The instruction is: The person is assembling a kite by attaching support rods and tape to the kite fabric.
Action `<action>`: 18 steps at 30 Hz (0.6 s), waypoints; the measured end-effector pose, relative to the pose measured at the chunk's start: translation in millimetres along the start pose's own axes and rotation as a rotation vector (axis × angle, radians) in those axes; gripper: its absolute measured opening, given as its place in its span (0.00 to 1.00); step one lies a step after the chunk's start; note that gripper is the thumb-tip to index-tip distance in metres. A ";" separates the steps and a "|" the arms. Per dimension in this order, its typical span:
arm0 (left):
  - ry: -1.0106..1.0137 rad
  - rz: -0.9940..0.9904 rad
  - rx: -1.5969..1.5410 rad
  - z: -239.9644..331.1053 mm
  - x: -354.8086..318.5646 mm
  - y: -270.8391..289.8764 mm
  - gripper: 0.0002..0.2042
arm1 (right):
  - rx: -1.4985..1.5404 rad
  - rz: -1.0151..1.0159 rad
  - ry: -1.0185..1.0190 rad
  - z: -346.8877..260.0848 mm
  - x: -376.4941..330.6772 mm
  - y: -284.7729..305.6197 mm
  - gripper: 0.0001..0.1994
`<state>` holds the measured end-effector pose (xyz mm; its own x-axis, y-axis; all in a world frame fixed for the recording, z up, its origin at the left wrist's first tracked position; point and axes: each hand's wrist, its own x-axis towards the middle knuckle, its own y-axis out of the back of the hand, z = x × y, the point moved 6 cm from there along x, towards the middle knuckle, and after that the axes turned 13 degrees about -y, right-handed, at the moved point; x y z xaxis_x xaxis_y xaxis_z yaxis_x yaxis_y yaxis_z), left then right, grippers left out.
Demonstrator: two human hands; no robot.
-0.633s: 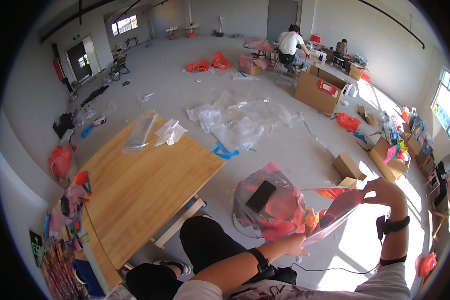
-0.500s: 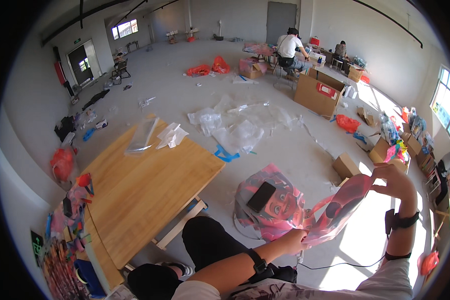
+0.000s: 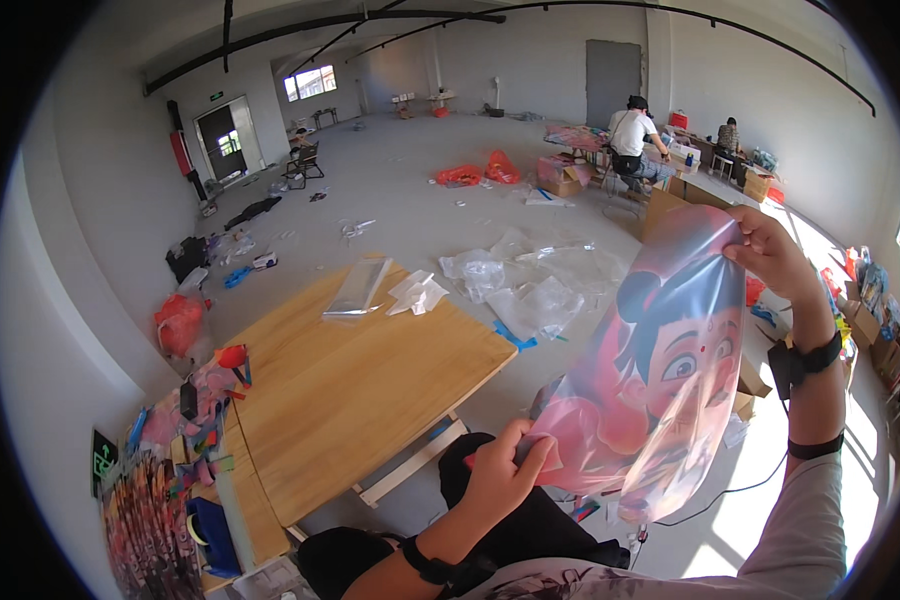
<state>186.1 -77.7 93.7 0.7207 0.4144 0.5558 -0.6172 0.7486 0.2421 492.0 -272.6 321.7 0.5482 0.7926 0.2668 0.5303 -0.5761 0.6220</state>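
Note:
My right hand (image 3: 773, 252) is raised on the right, its fingers pinched on the upper corner of a glossy, translucent plastic sheet (image 3: 660, 370). A large cartoon face with dark hair is printed on it in pinks and blues. Lower down, my left hand (image 3: 503, 468) grips the near left edge between thumb and fingers. The sheet hangs slack and tilted between the hands, over my knees. Whether it is one layer or a bag, I cannot tell.
At left stands a wooden table (image 3: 370, 370) bearing a clear plastic packet (image 3: 358, 290) and crumpled white paper (image 3: 417, 292). A tape dispenser (image 3: 213, 535) sits at its near left. Clear wrapping (image 3: 535, 300) litters the floor. A person (image 3: 632, 140) sits farther back; a cable (image 3: 725, 490) crosses the floor.
Both hands have lifted the sheet and spread it, so its printed face shows. My left hand moved left. The phone and printed piece seen below before are now hidden. The view has swung left.

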 end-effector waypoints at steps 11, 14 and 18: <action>0.248 0.307 0.150 -23.8 -87.4 213.2 0.12 | -0.103 -0.313 0.226 -60.0 167.2 -282.2 0.30; 0.388 0.335 0.334 -48.5 -129.4 258.7 0.11 | -0.085 -0.404 0.234 -54.1 197.9 -375.6 0.33; 0.477 0.417 0.591 -87.8 -172.0 310.3 0.11 | -0.119 -0.534 0.252 -43.6 235.3 -501.4 0.34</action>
<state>-101.7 128.7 3.5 0.3731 0.8671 0.3300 -0.8279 0.1505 0.5404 327.0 211.4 104.6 0.0483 0.9975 0.0517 0.6061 -0.0704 0.7922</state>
